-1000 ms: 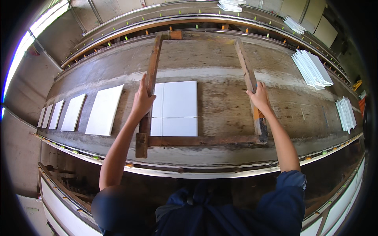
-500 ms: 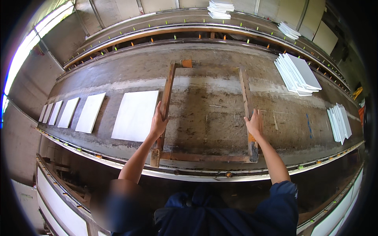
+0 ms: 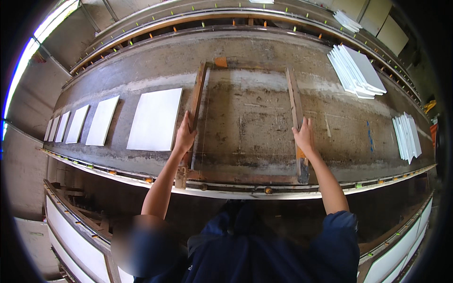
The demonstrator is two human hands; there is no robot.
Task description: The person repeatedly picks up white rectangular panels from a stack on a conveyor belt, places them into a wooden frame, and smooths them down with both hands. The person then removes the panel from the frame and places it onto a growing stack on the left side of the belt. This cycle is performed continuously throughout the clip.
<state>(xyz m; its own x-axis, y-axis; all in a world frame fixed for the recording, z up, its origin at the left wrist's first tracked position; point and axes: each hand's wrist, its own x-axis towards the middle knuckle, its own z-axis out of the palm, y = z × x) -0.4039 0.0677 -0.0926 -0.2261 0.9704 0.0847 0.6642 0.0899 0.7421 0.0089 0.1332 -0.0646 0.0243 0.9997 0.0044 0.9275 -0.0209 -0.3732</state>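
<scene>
Between the fingers of left hand [image 3: 186,137] and right hand [image 3: 304,137], clamped on its side rails [image 3: 294,96], the rectangular wooden frame [image 3: 236,178] is best held level.

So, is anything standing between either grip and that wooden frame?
Nothing visible: the left grip holds the wooden frame by its left bar, the right grip by its right bar. The nearest white panel lies left, outside it.

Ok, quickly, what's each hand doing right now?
Left hand: closed, holding the left side of the wooden frame.
Right hand: closed, holding the frame's right side.
</scene>
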